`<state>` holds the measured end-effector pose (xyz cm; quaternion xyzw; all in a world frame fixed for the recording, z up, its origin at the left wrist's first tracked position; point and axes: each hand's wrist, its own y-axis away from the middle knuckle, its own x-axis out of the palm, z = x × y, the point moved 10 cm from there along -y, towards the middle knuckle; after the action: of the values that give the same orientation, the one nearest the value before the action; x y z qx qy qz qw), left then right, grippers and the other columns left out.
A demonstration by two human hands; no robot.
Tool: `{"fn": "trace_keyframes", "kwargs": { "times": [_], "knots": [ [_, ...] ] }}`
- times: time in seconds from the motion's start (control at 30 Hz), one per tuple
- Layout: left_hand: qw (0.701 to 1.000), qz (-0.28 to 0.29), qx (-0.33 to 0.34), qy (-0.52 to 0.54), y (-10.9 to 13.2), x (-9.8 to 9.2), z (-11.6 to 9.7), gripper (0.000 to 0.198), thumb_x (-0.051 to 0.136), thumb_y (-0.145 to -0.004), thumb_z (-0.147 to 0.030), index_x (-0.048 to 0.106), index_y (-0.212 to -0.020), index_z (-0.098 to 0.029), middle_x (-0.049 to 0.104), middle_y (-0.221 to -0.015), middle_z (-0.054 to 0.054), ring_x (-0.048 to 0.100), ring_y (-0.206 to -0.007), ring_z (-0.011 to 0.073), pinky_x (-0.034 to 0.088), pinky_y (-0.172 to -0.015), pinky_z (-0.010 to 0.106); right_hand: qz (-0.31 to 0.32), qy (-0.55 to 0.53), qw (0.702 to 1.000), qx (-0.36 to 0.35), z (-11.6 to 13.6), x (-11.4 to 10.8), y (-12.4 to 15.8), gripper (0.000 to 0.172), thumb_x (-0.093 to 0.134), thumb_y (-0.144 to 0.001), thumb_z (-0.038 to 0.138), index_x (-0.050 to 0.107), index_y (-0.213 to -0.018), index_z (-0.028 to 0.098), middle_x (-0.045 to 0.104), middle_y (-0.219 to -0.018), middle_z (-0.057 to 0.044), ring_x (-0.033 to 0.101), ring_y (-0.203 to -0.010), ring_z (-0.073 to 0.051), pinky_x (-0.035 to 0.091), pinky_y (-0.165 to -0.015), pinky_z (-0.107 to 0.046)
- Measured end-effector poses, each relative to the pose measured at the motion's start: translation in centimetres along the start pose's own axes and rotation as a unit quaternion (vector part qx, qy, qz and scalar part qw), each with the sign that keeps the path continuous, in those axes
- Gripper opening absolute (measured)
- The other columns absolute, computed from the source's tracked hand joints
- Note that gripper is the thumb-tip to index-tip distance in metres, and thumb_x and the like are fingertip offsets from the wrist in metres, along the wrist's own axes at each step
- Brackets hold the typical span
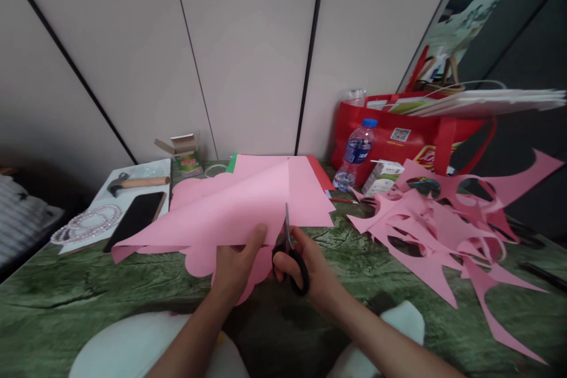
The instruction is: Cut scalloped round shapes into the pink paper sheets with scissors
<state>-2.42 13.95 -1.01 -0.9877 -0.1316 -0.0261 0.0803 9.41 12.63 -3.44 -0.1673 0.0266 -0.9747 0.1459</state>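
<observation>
My left hand (239,257) pinches the lower edge of a pink sheet of paper (230,207), thumb on top and fingers hidden beneath it. The sheet is held up off the table, its left corner drooping. In my right hand (312,266) is a pair of scissors (290,254) with black handles, fingers through the loops. The blades point up and away at the sheet's right edge. Under the raised sheet lie pink scalloped paper cutouts (198,261), partly covered. Behind it a stack of pink paper (310,195) rests flat, with green and red sheets showing at its edges.
Pink paper scraps (425,224) heap on the right. Behind them stand a water bottle (355,156), a small carton (383,177) and a red bag (398,136). A hammer (139,182), a phone (137,218), bead strings (91,224) and an opened box (187,156) lie left.
</observation>
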Motion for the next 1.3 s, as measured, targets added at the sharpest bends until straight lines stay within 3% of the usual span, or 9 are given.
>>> {"fn": "trace_keyframes", "kwargs": {
  "times": [0.2,0.33,0.47,0.7,0.9,1.3],
  "knots": [
    [0.998,0.005,-0.019,-0.066,0.4,0.4,-0.7,0.022,0.067,-0.061,-0.037,0.064,-0.066,-0.016,0.069,-0.064,0.005,0.064,-0.062,0.0214,0.051,-0.057,0.031,-0.008,-0.004,1.000,0.009,0.4,0.1,0.2,0.048,0.070,-0.067,0.045,0.042,-0.097,0.020,0.054,-0.060,0.005,0.052,-0.054,-0.013,0.042,-0.056,-0.027],
    [0.992,0.035,-0.005,-0.121,0.6,0.9,-0.5,0.022,0.064,-0.063,-0.038,0.065,-0.064,-0.017,0.071,-0.068,0.006,0.066,-0.072,0.0241,0.051,-0.072,0.035,-0.011,-0.025,0.999,-0.019,1.0,-0.2,0.2,0.051,0.069,-0.069,0.047,0.041,-0.103,0.022,0.061,-0.086,-0.003,0.059,-0.069,-0.016,0.046,-0.065,-0.030],
    [0.989,0.032,0.008,-0.144,0.8,0.7,-0.1,0.025,0.063,-0.065,-0.040,0.068,-0.076,-0.017,0.073,-0.080,0.007,0.065,-0.083,0.0250,0.048,-0.082,0.037,-0.005,-0.037,0.999,-0.027,0.8,-0.3,0.1,0.050,0.069,-0.070,0.043,0.040,-0.105,0.023,0.061,-0.101,-0.007,0.060,-0.083,-0.020,0.047,-0.066,-0.030],
    [0.986,0.039,0.010,-0.161,0.8,0.8,-0.4,0.027,0.061,-0.067,-0.041,0.068,-0.075,-0.017,0.073,-0.078,0.007,0.066,-0.083,0.0256,0.049,-0.081,0.037,0.002,-0.050,0.999,-0.013,0.8,-0.2,0.0,0.049,0.072,-0.069,0.039,0.040,-0.102,0.022,0.062,-0.096,-0.006,0.059,-0.075,-0.018,0.044,-0.063,-0.029],
    [0.988,0.053,0.006,-0.143,0.8,1.0,-0.6,0.024,0.061,-0.067,-0.039,0.068,-0.071,-0.017,0.072,-0.073,0.006,0.066,-0.077,0.0242,0.051,-0.075,0.035,-0.003,-0.046,0.999,-0.008,0.7,-0.2,-0.1,0.046,0.072,-0.068,0.038,0.042,-0.099,0.022,0.059,-0.079,0.000,0.051,-0.059,-0.012,0.040,-0.056,-0.026],
    [0.995,0.039,0.004,-0.092,0.7,0.8,-1.0,0.018,0.065,-0.064,-0.034,0.066,-0.069,-0.017,0.071,-0.070,0.004,0.065,-0.070,0.0218,0.052,-0.069,0.032,-0.029,0.015,0.999,0.013,0.6,-0.7,0.0,0.048,0.069,-0.067,0.047,0.042,-0.096,0.020,0.052,-0.059,0.004,0.047,-0.055,-0.012,0.036,-0.052,-0.025]
  ]
}}
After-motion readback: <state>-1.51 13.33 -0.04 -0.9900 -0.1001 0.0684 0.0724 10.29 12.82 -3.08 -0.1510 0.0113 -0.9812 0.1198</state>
